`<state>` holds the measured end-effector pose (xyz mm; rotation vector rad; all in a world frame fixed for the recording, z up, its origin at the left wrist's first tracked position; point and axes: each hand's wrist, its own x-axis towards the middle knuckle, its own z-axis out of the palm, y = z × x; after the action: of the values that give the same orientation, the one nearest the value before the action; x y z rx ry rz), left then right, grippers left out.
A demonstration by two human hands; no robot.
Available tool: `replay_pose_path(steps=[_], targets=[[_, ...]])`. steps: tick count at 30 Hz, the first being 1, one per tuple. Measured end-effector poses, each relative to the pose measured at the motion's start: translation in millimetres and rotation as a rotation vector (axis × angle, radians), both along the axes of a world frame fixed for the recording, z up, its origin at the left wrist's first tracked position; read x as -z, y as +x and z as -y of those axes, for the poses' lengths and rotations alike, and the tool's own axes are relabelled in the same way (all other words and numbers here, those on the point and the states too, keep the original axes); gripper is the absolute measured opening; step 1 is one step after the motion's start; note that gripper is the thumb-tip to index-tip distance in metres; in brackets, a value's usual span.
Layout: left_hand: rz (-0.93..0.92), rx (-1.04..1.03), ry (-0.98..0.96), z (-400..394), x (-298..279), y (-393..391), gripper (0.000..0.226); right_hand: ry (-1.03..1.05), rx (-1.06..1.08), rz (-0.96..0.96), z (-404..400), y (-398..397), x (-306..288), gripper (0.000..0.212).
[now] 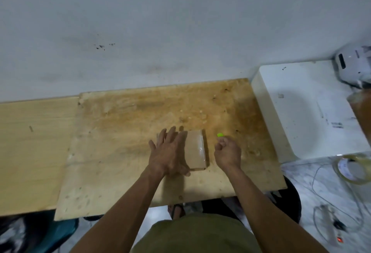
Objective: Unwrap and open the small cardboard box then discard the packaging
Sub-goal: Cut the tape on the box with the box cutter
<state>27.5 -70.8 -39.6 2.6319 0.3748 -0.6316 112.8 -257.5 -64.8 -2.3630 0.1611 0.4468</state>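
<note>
A small flat cardboard box [196,149] lies on the plywood board [120,132], with shiny clear tape or wrap along its right edge. My left hand [169,153] lies flat on the box's left part, fingers spread, pressing it down. My right hand [227,151] is just right of the box, fingers curled around a small tool whose bright green tip [220,135] sticks out above the fist. What kind of tool it is stays hidden in the hand.
A white appliance [301,112] stands right of the board, with a white device [353,61] on its far corner. A tape roll [349,169] and thin cables [321,212] lie on the floor at right. A wall rises behind the board.
</note>
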Motion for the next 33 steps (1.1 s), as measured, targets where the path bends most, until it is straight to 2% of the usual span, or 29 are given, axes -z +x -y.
replay_pose_path(steps=[3,8,12,15,22,28,33], targets=[[-0.068,0.026,0.016,3,5,7,0.145,-0.130,-0.008,0.007,12,10,14,0.031],[-0.051,0.027,0.046,4,14,8,0.142,-0.277,-0.087,0.003,27,15,28,0.032],[-0.044,0.020,0.052,3,14,9,0.140,-0.263,-0.107,0.078,30,14,32,0.032],[-0.042,0.010,0.051,5,13,8,0.139,-0.244,-0.097,0.074,29,14,33,0.024],[-0.029,0.003,0.058,5,14,6,0.137,-0.120,-0.029,-0.077,23,7,16,0.018],[-0.020,0.011,0.045,3,15,5,0.137,0.179,0.037,-0.116,14,-8,13,0.016],[-0.009,0.003,0.031,4,14,4,0.136,0.357,0.025,-0.241,4,-20,-8,0.040]])
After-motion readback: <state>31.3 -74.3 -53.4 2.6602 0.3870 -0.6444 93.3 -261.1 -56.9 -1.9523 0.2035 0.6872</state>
